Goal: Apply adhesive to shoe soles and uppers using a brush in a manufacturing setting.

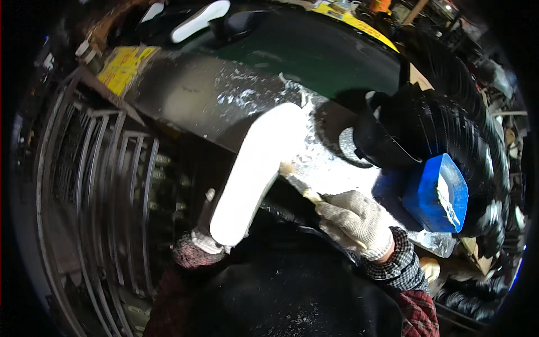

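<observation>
A long white shoe sole (261, 163) lies tilted in front of me, its far end above the smeared worktop. My left hand (209, 240), in a pale knit glove, supports it from beneath. Most of that hand is hidden, but a fingertip shows at the sole's left edge. My right hand (353, 222), also gloved, grips a brush (306, 192) with a light handle. The bristles touch the sole's right edge near its middle. Right of this hand stands a blue container (425, 194) with white residue on its inner wall.
The worktop (193, 95) carries white smears. Stacked glossy black curved pieces (449, 121) crowd the right. Another white sole (201, 20) lies at the far left on the dark green surface, beside yellow printed sheets (124, 68). A metal rack (98, 191) stands on the left.
</observation>
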`<state>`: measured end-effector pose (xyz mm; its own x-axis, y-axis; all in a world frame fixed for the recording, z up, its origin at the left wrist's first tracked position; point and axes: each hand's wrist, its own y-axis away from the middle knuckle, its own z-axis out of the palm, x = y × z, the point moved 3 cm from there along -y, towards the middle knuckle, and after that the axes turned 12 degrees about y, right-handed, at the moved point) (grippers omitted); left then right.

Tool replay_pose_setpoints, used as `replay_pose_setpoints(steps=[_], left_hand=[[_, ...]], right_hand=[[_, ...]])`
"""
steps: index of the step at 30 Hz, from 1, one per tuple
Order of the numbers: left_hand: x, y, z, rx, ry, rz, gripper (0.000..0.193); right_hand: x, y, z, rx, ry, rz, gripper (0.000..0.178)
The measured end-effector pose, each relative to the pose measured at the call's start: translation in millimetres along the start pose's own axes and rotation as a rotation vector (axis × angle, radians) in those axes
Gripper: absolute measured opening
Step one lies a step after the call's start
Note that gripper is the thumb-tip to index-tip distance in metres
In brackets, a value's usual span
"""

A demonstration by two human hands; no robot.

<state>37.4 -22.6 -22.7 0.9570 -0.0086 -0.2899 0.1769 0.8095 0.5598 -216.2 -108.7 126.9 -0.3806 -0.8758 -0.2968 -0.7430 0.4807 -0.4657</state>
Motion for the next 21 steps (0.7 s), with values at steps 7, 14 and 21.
replay_pose_setpoints(steps=[7, 14, 21], left_hand=[[29, -66, 139, -0.332, -0.689, 0.078, 0.044], [-135, -111, 133, -0.171, -0.828, 0.043, 0.032], [-229, -95, 138, 0.077, -0.651, -0.169, 0.034]], right_hand=[[9, 37, -29, 0.154, 0.022, 0.154, 0.037], [12, 118, -77, 0.327, 0.060, 0.383, 0.032], [-8, 186, -127, 0.511, 0.059, 0.531, 0.021]])
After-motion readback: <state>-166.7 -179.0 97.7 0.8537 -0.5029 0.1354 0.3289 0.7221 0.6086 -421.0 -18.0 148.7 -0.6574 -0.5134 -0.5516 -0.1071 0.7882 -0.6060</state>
